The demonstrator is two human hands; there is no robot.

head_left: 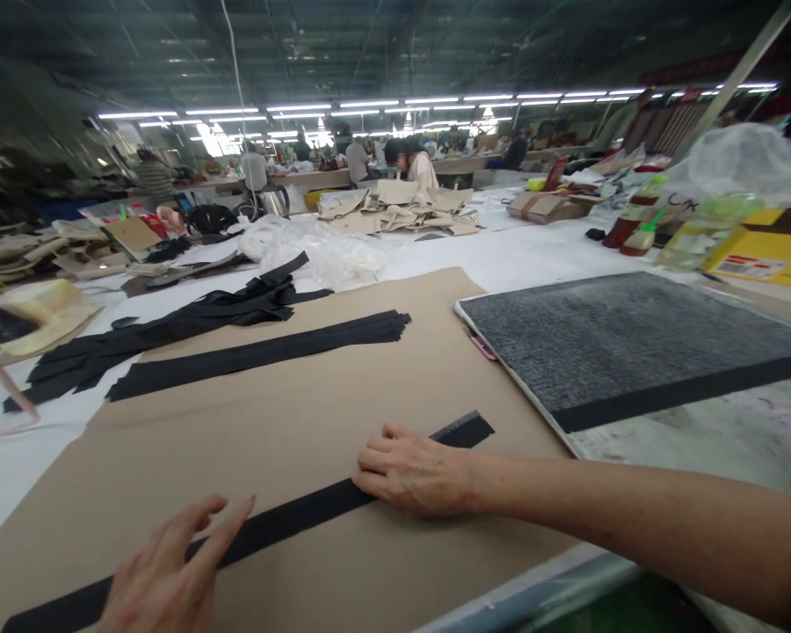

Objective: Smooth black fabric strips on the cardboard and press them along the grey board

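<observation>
A long black strip (pixel 303 512) lies slantwise on the tan sheet (pixel 343 413) in front of me. My right hand (pixel 415 472) is on the strip toward its far end, fingers curled and closed over it; the palm hides part of the strip. Near the strip's closer end is my left hand (pixel 171 567), its thumb and fingers apart and nothing gripped; whether it touches the strip I cannot tell. Beyond them lies a neat stack of black strips (pixel 257 352), with a looser pile of black strips (pixel 171 325) behind it.
On the right, a board with a dark grey textured panel (pixel 633 334) has a black band (pixel 692 391) along its near edge. Bottles (pixel 636 215) and a yellow box (pixel 771 246) stand behind it. Clear plastic (pixel 316 246) and tan pieces (pixel 402 207) lie farther back. Several people sit beyond.
</observation>
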